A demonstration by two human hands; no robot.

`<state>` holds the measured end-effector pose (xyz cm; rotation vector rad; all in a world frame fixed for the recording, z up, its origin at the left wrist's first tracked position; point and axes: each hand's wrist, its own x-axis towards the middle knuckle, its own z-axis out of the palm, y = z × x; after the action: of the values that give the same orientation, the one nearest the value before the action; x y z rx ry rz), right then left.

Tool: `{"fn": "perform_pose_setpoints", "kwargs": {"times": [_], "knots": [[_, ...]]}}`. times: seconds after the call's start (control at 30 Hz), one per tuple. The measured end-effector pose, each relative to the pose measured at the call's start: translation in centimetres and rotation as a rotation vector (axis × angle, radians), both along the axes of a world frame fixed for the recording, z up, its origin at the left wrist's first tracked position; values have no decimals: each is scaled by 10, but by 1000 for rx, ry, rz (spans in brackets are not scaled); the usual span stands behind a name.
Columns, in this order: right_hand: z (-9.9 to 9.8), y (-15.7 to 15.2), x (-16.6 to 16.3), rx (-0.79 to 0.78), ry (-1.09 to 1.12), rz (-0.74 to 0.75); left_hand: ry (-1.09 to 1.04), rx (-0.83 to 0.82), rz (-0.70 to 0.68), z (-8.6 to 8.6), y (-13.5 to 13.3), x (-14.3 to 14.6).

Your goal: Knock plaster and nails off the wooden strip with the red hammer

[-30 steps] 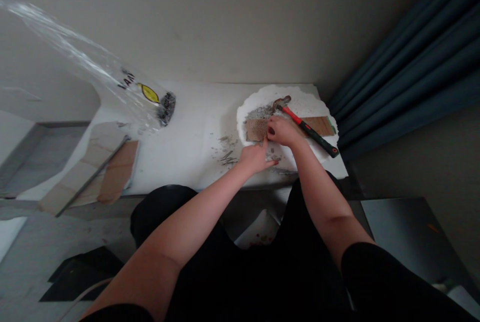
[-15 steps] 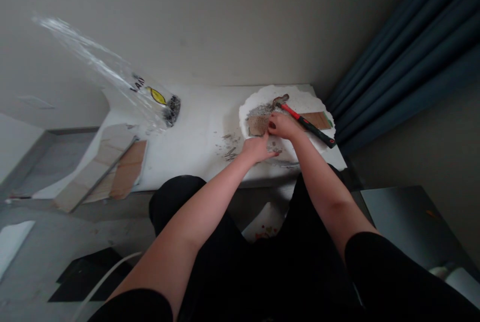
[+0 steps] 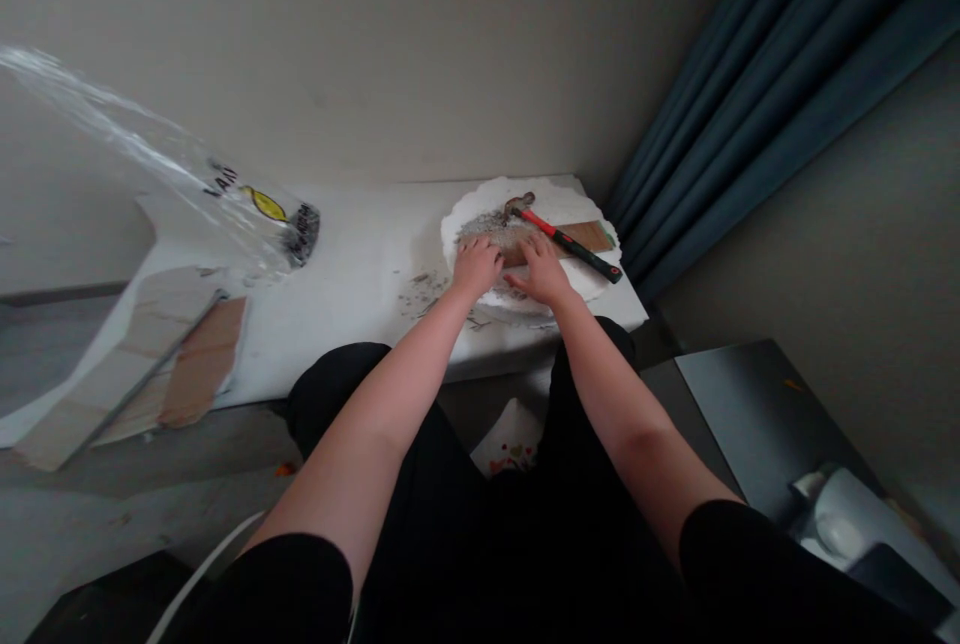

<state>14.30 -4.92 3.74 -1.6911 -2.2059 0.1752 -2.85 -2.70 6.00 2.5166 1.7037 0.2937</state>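
Head view: left hand [image 3: 475,267] and right hand [image 3: 541,276] flat on wooden board [image 3: 559,241], grip open, empty, beside hammer [image 3: 566,241].

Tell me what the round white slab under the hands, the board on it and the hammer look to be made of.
Round white slab: probably foam, matte, with a ragged crumbly rim. Board: seemingly wood or fibreboard, flat brown, unpolished. Hammer: dull grey metal head; the red and black handle looks rubber or plastic coated. Left hand and right hand rest on the slab.
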Motion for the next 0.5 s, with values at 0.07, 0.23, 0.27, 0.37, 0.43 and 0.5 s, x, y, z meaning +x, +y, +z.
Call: {"fn": "perform_pose_setpoints", "kwargs": {"times": [0.07, 0.23, 0.27, 0.37, 0.43, 0.5], "knots": [[-2, -8, -4, -49, -22, -24, 19, -1, -13, 2, 6, 4], [-3, -20, -13, -166, -49, -80, 92, -78, -13, 13, 19, 12], [-2, -21, -15, -188, -54, -84, 106, -89, -15, 14, 20, 14], [-2, -22, -21, -242, -59, -95, 127, -100, -29, 18, 23, 17], [-1, -22, -25, -266, -55, -114, 128, -113, -34, 20, 24, 18], [0, -22, -29, -281, -50, -129, 133, -132, -36, 20, 26, 18]]}}
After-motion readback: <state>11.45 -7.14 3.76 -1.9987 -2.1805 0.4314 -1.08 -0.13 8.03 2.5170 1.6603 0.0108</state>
